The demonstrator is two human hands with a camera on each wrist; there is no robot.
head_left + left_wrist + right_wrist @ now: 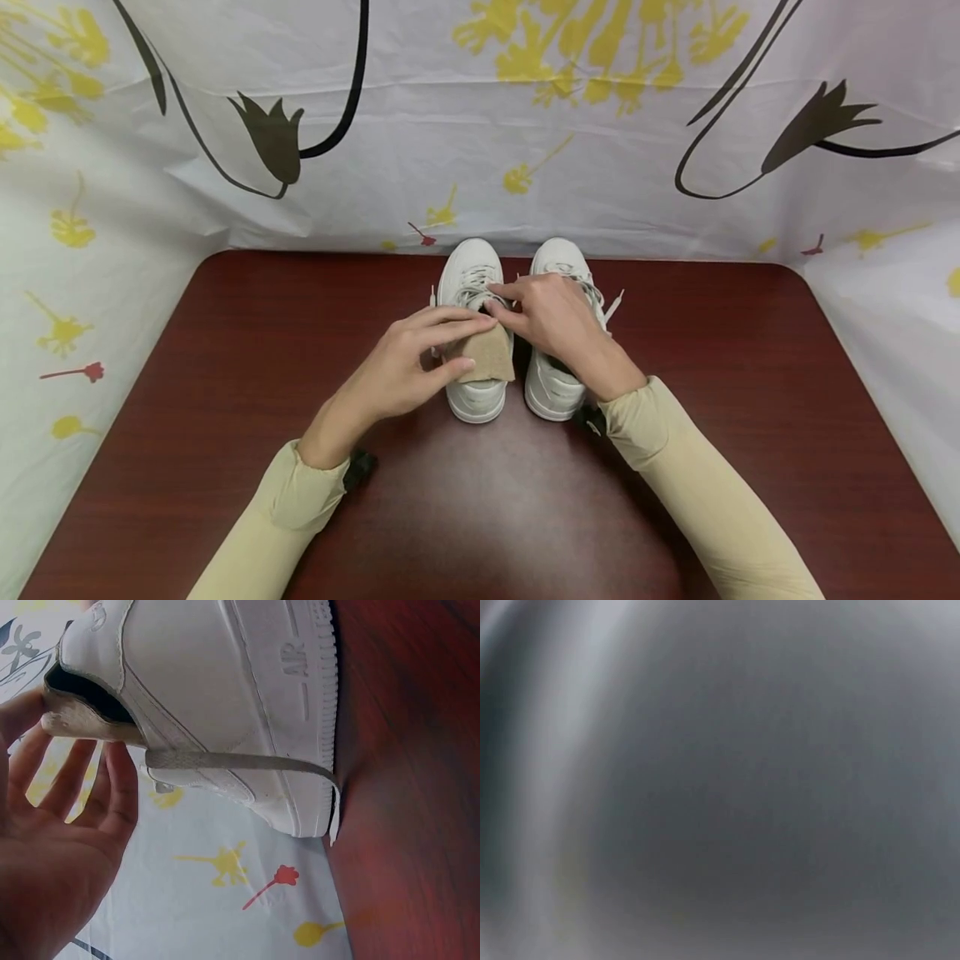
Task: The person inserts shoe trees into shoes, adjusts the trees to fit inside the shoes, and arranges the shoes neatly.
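Note:
Side by side on the table stand two white lace-up sneakers, the left sneaker [470,258] and the right sneaker [552,392], toes pointing away. My left hand [405,362] grips a tan, cardboard-like piece [489,354] at the left sneaker's opening, thumb below and fingers above. In the left wrist view, this piece sits along the dark opening of the shoe. My right hand [555,317] reaches across the right sneaker, with thumb and index finger pinching the left sneaker's tongue by the laces [472,287]. The right wrist view is a grey blur.
The dark red-brown table [262,333] extends to both sides of the shoes. Behind it hangs a white sheet [420,142] with yellow and dark flower prints, close to the toes. A loose lace end [615,307] sticks out right of the right sneaker.

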